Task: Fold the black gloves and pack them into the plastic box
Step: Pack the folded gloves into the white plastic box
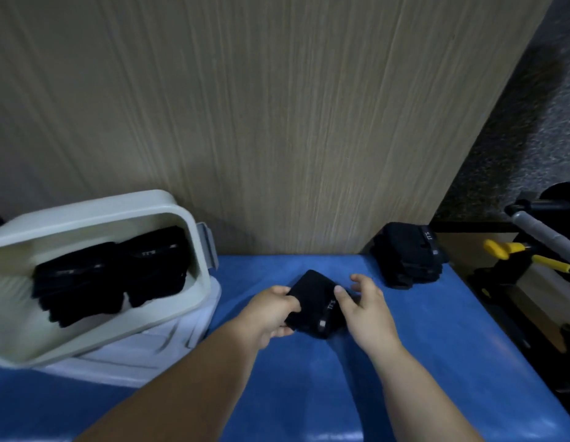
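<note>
Head view, folded glove [312, 301]: black compact square, corner pointing to 12 o'clock, over the blue table [309, 393], pale lettering along its 4 o'clock edge
Left hand [274, 314]: fingers curled round the glove's 9 o'clock edge
Right hand [366, 307]: fingers spread loose, thumb touching the 3 o'clock edge
Plastic box [199, 282]: 9 o'clock from the glove, left hand nearer, packed gloves [108, 275] inside

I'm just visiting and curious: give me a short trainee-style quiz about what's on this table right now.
1. True or false: the plastic box already holds black gloves.
2. The waiting glove pile lies: A in the box; B on the table, far right; C on the floor.
3. Fill in: the left hand grips a folded glove above the ___ table.
Key: 1 true; 2 B; 3 blue.
</note>
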